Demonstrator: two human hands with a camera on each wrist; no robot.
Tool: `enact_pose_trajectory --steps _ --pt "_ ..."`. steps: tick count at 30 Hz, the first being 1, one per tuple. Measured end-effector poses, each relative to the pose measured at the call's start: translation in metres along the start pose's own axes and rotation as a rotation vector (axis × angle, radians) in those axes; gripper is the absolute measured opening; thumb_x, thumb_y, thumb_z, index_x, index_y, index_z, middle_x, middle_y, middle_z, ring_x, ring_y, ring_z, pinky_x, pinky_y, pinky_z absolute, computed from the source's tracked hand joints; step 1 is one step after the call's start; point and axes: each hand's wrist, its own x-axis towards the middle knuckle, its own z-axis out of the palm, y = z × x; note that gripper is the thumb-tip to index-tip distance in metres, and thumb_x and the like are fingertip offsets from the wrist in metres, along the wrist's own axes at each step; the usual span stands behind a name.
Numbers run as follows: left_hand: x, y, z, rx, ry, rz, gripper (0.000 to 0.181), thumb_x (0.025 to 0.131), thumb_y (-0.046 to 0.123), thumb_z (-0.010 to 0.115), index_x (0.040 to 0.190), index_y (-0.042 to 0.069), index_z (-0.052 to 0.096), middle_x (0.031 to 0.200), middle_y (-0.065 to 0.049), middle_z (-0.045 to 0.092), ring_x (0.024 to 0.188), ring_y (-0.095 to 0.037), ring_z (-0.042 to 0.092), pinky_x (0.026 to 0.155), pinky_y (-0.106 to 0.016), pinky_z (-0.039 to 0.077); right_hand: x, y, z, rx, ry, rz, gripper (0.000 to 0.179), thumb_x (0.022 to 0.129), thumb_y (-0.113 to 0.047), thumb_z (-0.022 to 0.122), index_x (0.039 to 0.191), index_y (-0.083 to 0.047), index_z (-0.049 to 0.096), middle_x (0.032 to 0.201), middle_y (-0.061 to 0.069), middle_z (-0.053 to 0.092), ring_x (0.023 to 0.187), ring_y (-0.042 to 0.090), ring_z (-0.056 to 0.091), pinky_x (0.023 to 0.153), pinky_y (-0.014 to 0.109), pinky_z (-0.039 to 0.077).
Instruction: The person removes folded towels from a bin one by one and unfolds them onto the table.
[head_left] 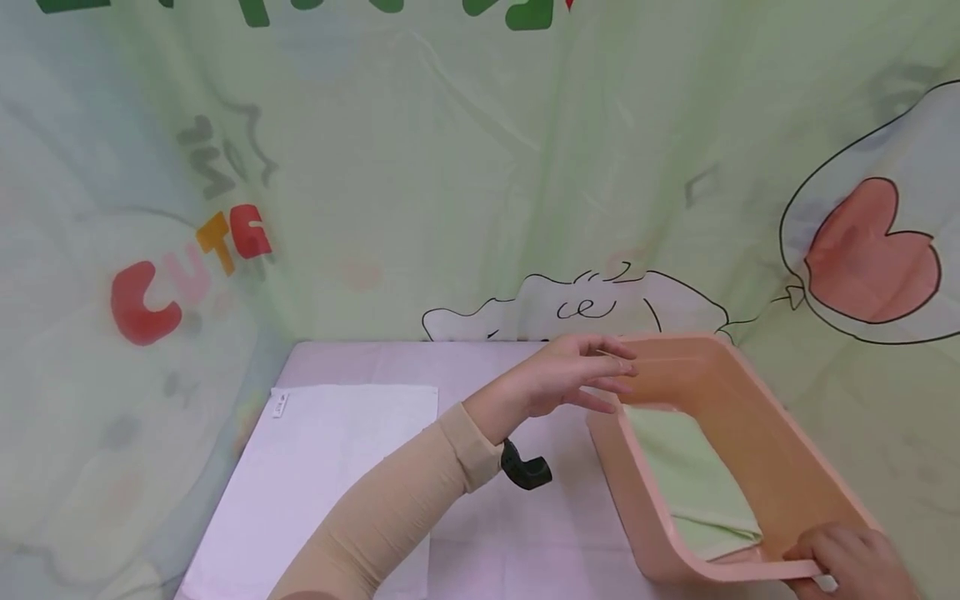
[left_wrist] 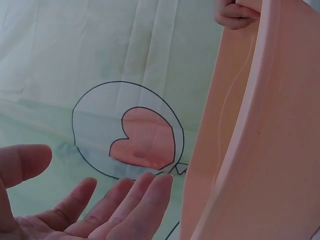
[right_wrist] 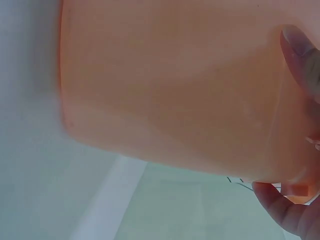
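Note:
A pink plastic bin [head_left: 795,450] stands at the right of the table, with a folded light green cloth [head_left: 690,467] on its floor. My right hand [head_left: 855,562] grips the near right corner of its rim; in the right wrist view the thumb [right_wrist: 300,55] lies against the outer wall. Over the far left rim hovers my left hand [head_left: 573,375], its fingers spread and extended toward the bin's inside. The left wrist view shows that palm [left_wrist: 100,215] with nothing in it, beside the bin's wall [left_wrist: 280,115].
A white cloth [head_left: 337,467] with a small tag [head_left: 280,406] lies flat on the left of the table. The table cover [head_left: 540,517] is pale lilac. A printed curtain [head_left: 450,167] hangs behind the table and along its sides.

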Motion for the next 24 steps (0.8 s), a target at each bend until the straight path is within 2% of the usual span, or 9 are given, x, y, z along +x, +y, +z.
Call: enact_pose_trajectory --steps 4,6,7,8,10,11,18,23,24 --pt "-0.001 0.002 0.001 0.007 -0.008 0.013 0.03 0.108 0.016 0.065 0.136 0.005 0.067 0.142 -0.014 0.071 0.12 -0.03 0.075 0.094 -0.045 0.066 -0.003 -0.007 0.002 0.016 0.003 0.002 0.058 0.098 -0.083 0.034 0.074 -0.036 0.06 0.079 -0.032 0.05 0.071 -0.009 0.044 0.071 0.016 0.029" --pt "-0.002 0.003 0.002 0.023 -0.012 0.017 0.031 0.108 0.016 0.065 0.137 0.005 0.067 0.141 -0.013 0.072 0.125 -0.033 0.073 0.095 -0.044 0.065 -0.005 -0.01 0.002 0.025 -0.007 0.008 0.038 0.103 -0.063 0.063 0.076 -0.037 0.06 0.081 -0.032 0.05 0.073 -0.009 0.045 0.072 0.017 0.03" --pt "-0.002 0.004 0.003 0.035 -0.014 0.018 0.032 0.108 0.016 0.065 0.138 0.005 0.066 0.141 -0.014 0.072 0.126 -0.034 0.073 0.095 -0.043 0.065 -0.006 -0.012 0.002 0.026 -0.011 0.015 0.03 0.098 -0.049 0.077 0.077 -0.038 0.059 0.081 -0.033 0.05 0.074 -0.009 0.045 0.073 0.017 0.03" --pt "-0.002 0.005 0.004 0.05 -0.015 0.017 0.032 0.108 0.017 0.065 0.138 0.006 0.066 0.14 -0.013 0.072 0.125 -0.032 0.074 0.095 -0.041 0.065 -0.007 -0.014 0.002 0.03 -0.017 0.023 0.031 0.089 -0.033 0.087 0.077 -0.039 0.059 0.082 -0.033 0.051 0.075 -0.009 0.045 0.074 0.018 0.03" --pt "-0.003 0.006 0.006 0.079 -0.014 0.011 0.032 0.108 0.018 0.066 0.138 0.007 0.067 0.138 -0.011 0.073 0.122 -0.028 0.075 0.095 -0.037 0.064 -0.009 -0.017 0.002 0.034 -0.019 0.032 0.049 0.063 -0.007 0.092 0.078 -0.04 0.059 0.082 -0.032 0.052 0.077 -0.01 0.045 0.075 0.018 0.031" --pt "-0.002 0.007 0.008 0.088 -0.015 0.008 0.032 0.107 0.019 0.067 0.138 0.008 0.068 0.135 -0.009 0.074 0.119 -0.025 0.076 0.095 -0.036 0.064 -0.009 -0.019 0.002 0.036 -0.02 0.039 0.056 0.054 -0.001 0.091 0.078 -0.04 0.06 0.082 -0.031 0.053 0.078 -0.01 0.046 0.076 0.016 0.031" --pt "0.003 0.01 0.021 0.101 -0.04 -0.012 0.032 0.104 0.02 0.071 0.135 0.01 0.069 0.113 0.009 0.071 0.104 -0.012 0.076 0.095 -0.036 0.064 -0.017 -0.02 0.003 0.023 -0.11 0.078 0.035 0.068 -0.028 0.095 0.077 -0.038 0.062 0.086 -0.033 0.053 0.083 -0.009 0.047 0.082 0.007 0.023" --pt "0.011 0.008 0.029 0.093 -0.058 -0.029 0.029 0.105 0.018 0.071 0.133 0.011 0.071 0.112 0.01 0.073 0.1 -0.011 0.076 0.089 -0.033 0.065 -0.017 -0.024 0.004 0.013 -0.143 0.082 0.044 0.065 -0.026 0.094 0.079 -0.048 0.059 0.087 -0.036 0.05 0.081 -0.009 0.045 0.074 0.014 0.026" --pt "0.012 0.007 0.03 0.086 -0.055 -0.035 0.029 0.105 0.017 0.071 0.133 0.011 0.071 0.112 0.01 0.073 0.104 -0.015 0.077 0.088 -0.032 0.065 -0.016 -0.026 0.004 0.004 -0.162 0.096 0.045 0.065 -0.027 0.095 0.078 -0.048 0.058 0.087 -0.036 0.048 0.08 -0.01 0.044 0.072 0.016 0.027"
